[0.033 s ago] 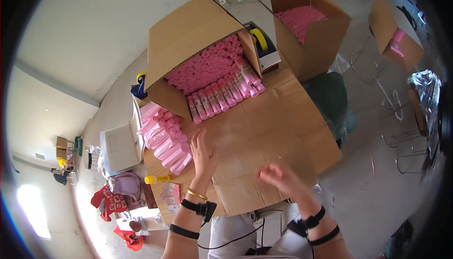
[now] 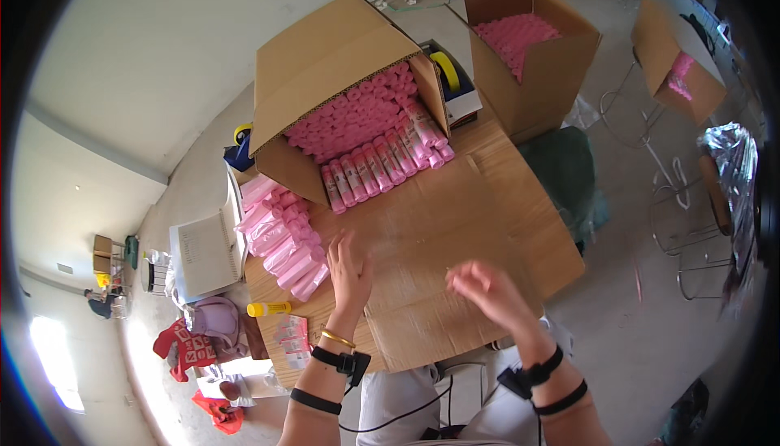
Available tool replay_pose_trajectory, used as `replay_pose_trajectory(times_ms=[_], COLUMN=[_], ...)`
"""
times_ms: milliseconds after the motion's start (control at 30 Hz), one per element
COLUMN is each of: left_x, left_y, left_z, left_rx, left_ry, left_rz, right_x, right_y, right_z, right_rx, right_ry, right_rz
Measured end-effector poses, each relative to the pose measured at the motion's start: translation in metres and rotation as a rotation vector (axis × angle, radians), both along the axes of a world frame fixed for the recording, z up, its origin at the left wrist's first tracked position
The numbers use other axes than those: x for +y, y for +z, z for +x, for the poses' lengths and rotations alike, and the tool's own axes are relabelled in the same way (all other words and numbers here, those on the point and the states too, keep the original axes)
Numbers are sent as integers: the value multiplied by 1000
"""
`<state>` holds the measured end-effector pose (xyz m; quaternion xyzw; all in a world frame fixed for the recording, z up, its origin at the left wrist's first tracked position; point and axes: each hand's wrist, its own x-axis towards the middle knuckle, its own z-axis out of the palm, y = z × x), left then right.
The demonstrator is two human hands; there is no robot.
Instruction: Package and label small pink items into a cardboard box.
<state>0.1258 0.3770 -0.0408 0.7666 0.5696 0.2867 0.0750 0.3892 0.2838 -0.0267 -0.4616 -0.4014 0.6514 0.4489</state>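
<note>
Pink rolls (image 2: 284, 239) are being seen heaped at the left side of the wooden table (image 2: 548, 251), just beside the left hand. The left hand (image 2: 349, 274) is being held with fingers mostly straight and slightly spread, nothing being gripped; whether the surface below is being touched cannot be told. The right hand (image 2: 481, 287) is being held above the brown cardboard sheet (image 2: 439, 316) with fingers loosely curled and blurred; how far it is closed, or whether anything is being held inside, cannot be told. A gold bracelet (image 2: 338, 338) is being worn on the left wrist, and black straps on both forearms.

Near the left forearm, a yellow tube (image 2: 268, 309) and small red-and-white cards (image 2: 294, 342) are being supported by the table. Beyond the hands, labelled rolls (image 2: 374, 166) are being shown in a leaning row at the mouth of a large carton (image 2: 329, 52), more roll ends (image 2: 353, 117) being stacked inside behind them. Left of the heap, an open notebook (image 2: 205, 253) is being seen. Right of the carton, yellow tape (image 2: 444, 71) is being seen, then a second carton (image 2: 536, 93) being filled by pink rolls.
</note>
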Motion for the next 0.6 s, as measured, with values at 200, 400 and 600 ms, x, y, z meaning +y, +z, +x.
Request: replay_pose_trajectory(times_ms=[200, 400, 600], left_x=[-28, -27, -26], left_y=[-21, -32, -36], left_z=[-20, -24, -28], left_rx=[-147, -171, -143], left_ry=[18, 74, 12], left_rz=[60, 68, 48], right_x=[127, 227, 258], right_y=[34, 0, -25], right_z=[8, -23, -38], right_rx=[-867, -1399, -1836], right_ry=[-259, -397, -420], right_rz=[531, 803, 771])
